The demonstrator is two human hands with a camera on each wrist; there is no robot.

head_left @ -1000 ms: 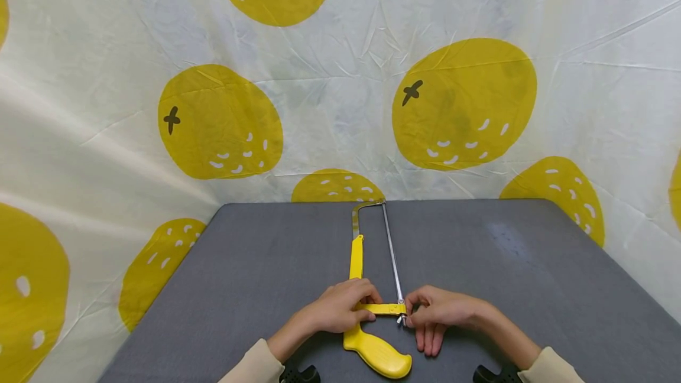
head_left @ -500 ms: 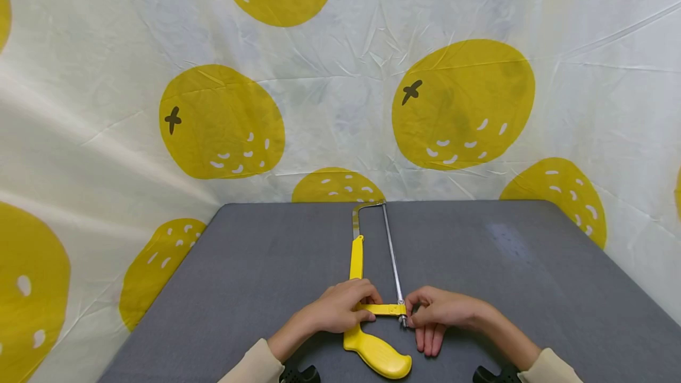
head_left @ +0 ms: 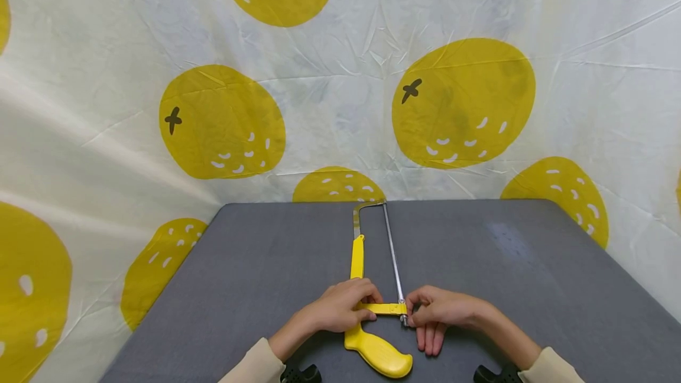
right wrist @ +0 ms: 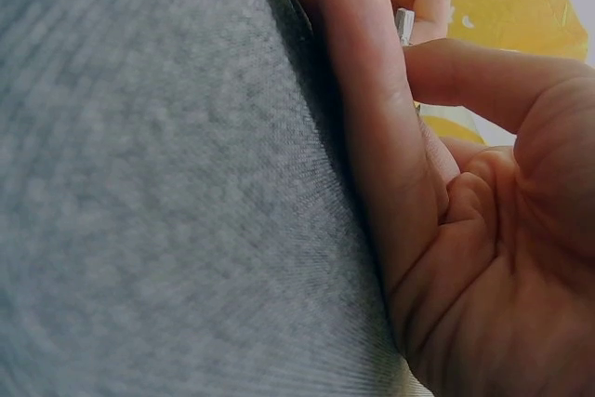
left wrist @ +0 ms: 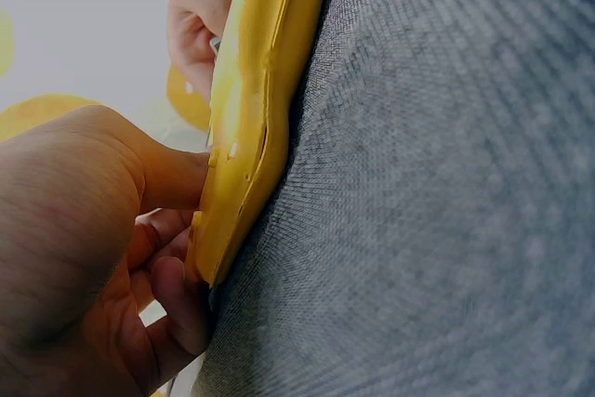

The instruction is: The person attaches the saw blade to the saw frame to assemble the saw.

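A hacksaw with a yellow handle (head_left: 379, 357) lies flat on the grey table, its thin blade (head_left: 393, 253) on the right side and its far end near the back edge. My left hand (head_left: 340, 306) grips the yellow frame just above the handle, thumb and fingers round it; the left wrist view shows the thumb against the yellow body (left wrist: 251, 127). At the near end of the blade, the thumb and index finger of my right hand (head_left: 438, 310) pinch at a small metal wing nut (head_left: 404, 320). The other right fingers rest on the table, and partly hide the nut.
The grey table (head_left: 276, 241) reaches to a white cloth backdrop (head_left: 340, 105) printed with yellow fruit. The cloth also runs along the left and right sides. Black wrist devices (head_left: 300, 374) sit under both forearms.
The wing nut has turned a little at my right fingertips; its wing stood out to the left before. Both hands and the hacksaw stay in practically the same place.
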